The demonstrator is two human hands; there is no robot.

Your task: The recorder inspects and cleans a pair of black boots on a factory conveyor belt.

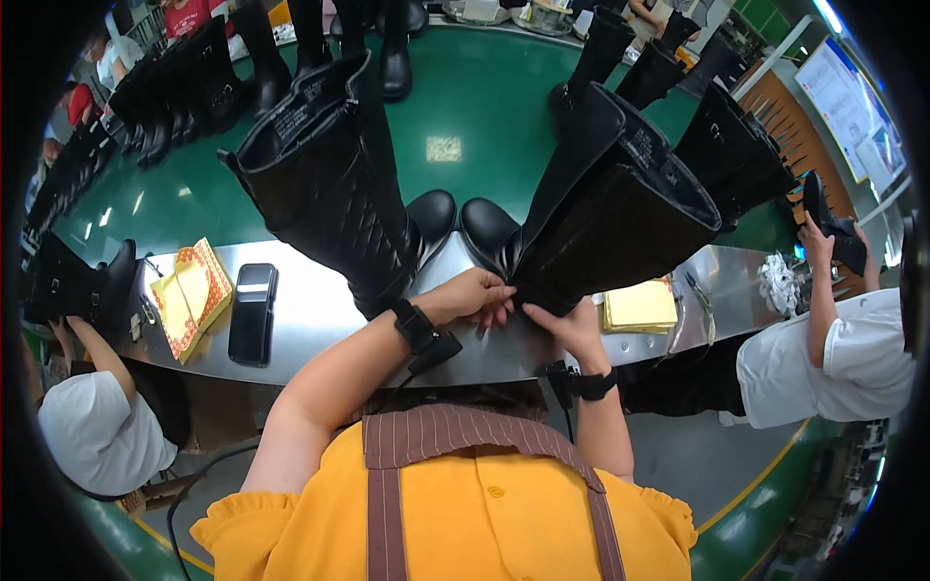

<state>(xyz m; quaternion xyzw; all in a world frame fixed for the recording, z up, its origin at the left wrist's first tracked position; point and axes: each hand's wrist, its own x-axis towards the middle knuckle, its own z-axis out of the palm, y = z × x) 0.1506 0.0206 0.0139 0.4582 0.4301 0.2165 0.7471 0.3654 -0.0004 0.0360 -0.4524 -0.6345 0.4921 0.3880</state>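
Head: hands (463,295) curled, gripping boot (601,232) near bench edge (484,372); green tabletop (465,107) spreads beyond

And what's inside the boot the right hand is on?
Inside the tall black boot, dark lining with pale print shows near the top; the near shaft wall hides everything deeper.

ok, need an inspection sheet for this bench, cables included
Surface: steel bench edge, green top beyond.
Work items: two tall black boots standing, left boot and right boot.
Clutter: black phone, yellow papers at left, yellow stack at right.
Hands: left hand and right hand both at right boot's ankle; exact grip unclear.
Cables: black cable curving at lower left.
Surroundings: co-workers either side, more boots beyond.
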